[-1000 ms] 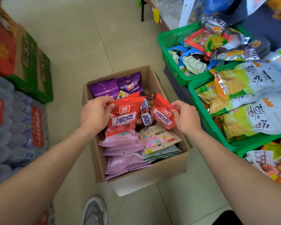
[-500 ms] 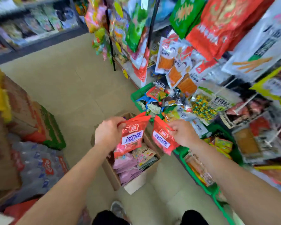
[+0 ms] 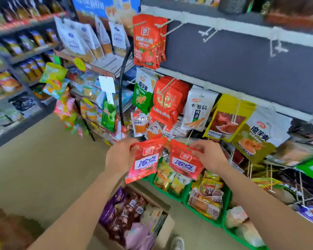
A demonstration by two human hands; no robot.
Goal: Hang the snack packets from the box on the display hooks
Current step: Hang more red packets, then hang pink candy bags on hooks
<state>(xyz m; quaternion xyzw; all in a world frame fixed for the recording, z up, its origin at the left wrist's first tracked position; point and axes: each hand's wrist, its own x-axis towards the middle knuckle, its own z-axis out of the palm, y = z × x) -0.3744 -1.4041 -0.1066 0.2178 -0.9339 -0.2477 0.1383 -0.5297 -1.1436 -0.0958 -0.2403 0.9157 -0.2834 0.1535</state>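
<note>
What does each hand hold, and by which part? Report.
Left hand grips stacked red plastic snack packets by their upper left edge; right hand pinches a single red packet by its top right corner.

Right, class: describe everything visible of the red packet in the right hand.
The red packet is a glossy pouch with a square logo and a white panel of blue lettering. It hangs tilted, pinched near its top corner by the right hand, above the green baskets, on no hook yet.

place: shop | evidence: snack packets on display hooks, stocked shelves
</note>
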